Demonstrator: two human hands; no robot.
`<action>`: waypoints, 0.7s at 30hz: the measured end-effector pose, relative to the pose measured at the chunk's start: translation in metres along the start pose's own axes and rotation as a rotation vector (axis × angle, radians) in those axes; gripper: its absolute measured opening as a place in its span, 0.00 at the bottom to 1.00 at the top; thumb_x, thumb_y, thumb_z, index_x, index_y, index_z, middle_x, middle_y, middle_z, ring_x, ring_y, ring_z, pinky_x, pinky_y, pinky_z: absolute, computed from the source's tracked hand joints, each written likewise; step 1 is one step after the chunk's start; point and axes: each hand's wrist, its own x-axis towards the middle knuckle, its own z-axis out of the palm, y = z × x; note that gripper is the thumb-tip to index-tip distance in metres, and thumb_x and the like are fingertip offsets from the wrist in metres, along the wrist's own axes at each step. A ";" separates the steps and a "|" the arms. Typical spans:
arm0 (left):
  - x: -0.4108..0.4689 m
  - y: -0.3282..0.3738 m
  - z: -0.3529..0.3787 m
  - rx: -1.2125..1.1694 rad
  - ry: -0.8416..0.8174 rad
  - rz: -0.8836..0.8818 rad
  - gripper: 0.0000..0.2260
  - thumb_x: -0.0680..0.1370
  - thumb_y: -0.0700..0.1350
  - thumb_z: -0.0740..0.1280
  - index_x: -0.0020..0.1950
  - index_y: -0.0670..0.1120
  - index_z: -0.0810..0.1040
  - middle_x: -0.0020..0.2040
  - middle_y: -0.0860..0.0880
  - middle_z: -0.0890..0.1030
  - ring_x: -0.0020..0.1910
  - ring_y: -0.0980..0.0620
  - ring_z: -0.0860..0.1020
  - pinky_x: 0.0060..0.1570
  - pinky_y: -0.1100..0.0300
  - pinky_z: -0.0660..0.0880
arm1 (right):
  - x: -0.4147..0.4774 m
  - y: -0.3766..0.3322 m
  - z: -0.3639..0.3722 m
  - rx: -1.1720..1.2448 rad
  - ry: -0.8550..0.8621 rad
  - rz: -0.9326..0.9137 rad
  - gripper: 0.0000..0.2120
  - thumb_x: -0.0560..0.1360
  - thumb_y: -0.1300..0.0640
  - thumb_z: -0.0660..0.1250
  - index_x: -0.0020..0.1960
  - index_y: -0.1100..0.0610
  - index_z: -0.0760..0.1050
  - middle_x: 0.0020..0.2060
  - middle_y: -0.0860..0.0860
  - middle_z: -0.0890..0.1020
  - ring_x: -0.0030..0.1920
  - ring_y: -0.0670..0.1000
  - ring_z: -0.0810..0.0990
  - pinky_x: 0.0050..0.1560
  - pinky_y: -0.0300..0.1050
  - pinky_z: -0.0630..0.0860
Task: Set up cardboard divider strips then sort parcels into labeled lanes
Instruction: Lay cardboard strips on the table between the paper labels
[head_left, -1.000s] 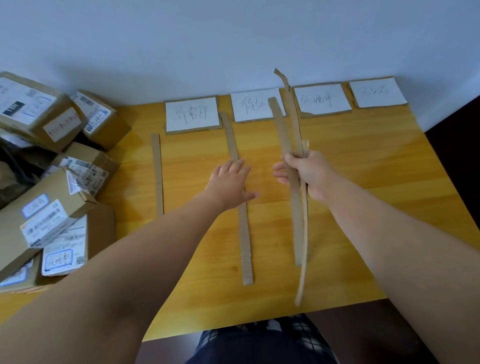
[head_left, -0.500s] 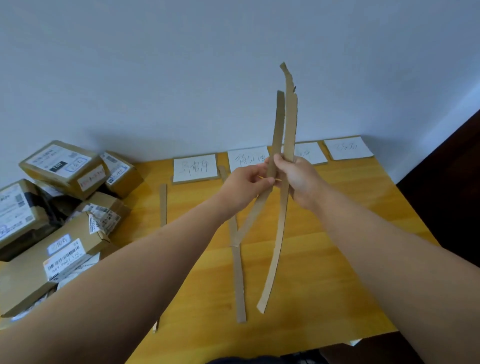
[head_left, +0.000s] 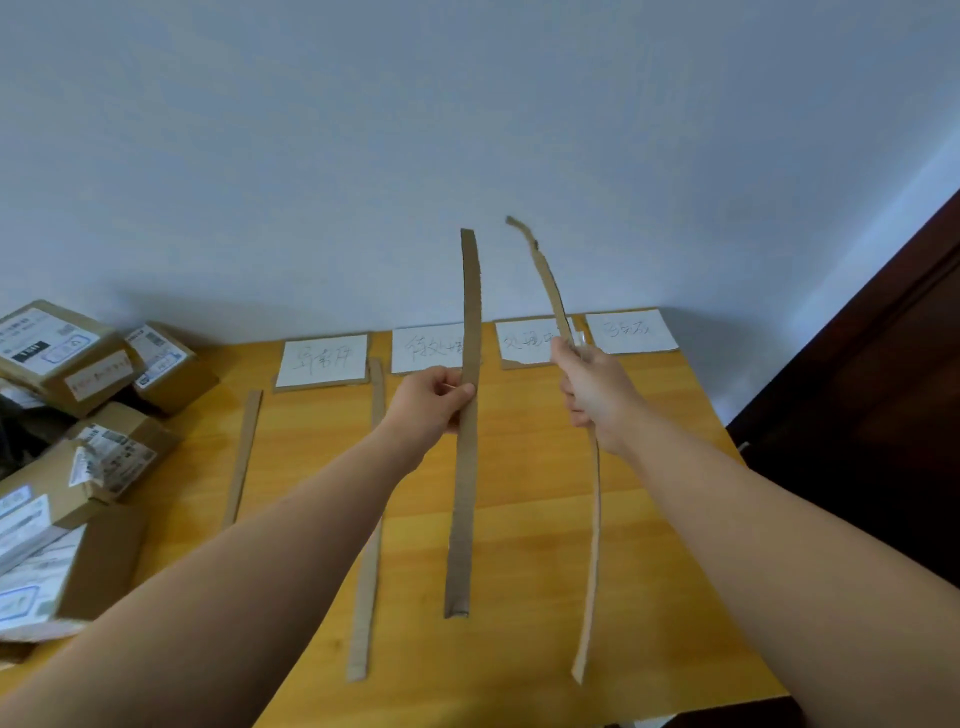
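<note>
My left hand (head_left: 434, 397) grips a wide cardboard strip (head_left: 464, 509) held upright above the wooden table (head_left: 670, 467). My right hand (head_left: 592, 389) grips a thinner, ragged cardboard strip (head_left: 595, 519), also raised, off to the right. Two more strips lie flat: one at the left (head_left: 243, 457) and one (head_left: 370, 571) partly under my left forearm. Several white labels with handwriting line the back edge, the leftmost (head_left: 322, 361) and rightmost (head_left: 631, 331) in full view; the held strips cross the middle two.
Several brown parcels with shipping labels are piled at the table's left side (head_left: 88, 395). A pale wall rises behind the table. Dark wooden furniture (head_left: 883, 364) stands to the right of the table's edge.
Both strips were in my right hand a second ago. My left hand took the wider one, and the hands have moved apart, each holding one strip. The camera tilted upward.
</note>
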 end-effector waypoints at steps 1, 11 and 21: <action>0.001 0.000 0.010 -0.009 0.009 -0.008 0.03 0.79 0.40 0.65 0.49 0.41 0.77 0.38 0.48 0.79 0.36 0.53 0.78 0.32 0.66 0.75 | 0.001 0.000 -0.012 -0.001 -0.008 0.000 0.22 0.78 0.38 0.58 0.57 0.57 0.71 0.30 0.47 0.63 0.28 0.46 0.59 0.25 0.39 0.59; 0.009 -0.025 0.080 0.065 0.140 -0.097 0.03 0.79 0.43 0.66 0.49 0.45 0.79 0.37 0.49 0.77 0.34 0.53 0.71 0.35 0.62 0.69 | 0.030 0.029 -0.074 0.126 -0.008 0.113 0.19 0.80 0.45 0.54 0.58 0.56 0.76 0.35 0.51 0.70 0.27 0.46 0.63 0.23 0.38 0.60; 0.025 -0.077 0.093 0.230 0.061 -0.251 0.05 0.80 0.42 0.63 0.54 0.44 0.77 0.40 0.48 0.78 0.38 0.50 0.76 0.42 0.54 0.76 | 0.044 0.081 -0.069 0.181 0.064 0.121 0.15 0.77 0.51 0.67 0.61 0.55 0.72 0.36 0.50 0.70 0.31 0.46 0.68 0.29 0.41 0.69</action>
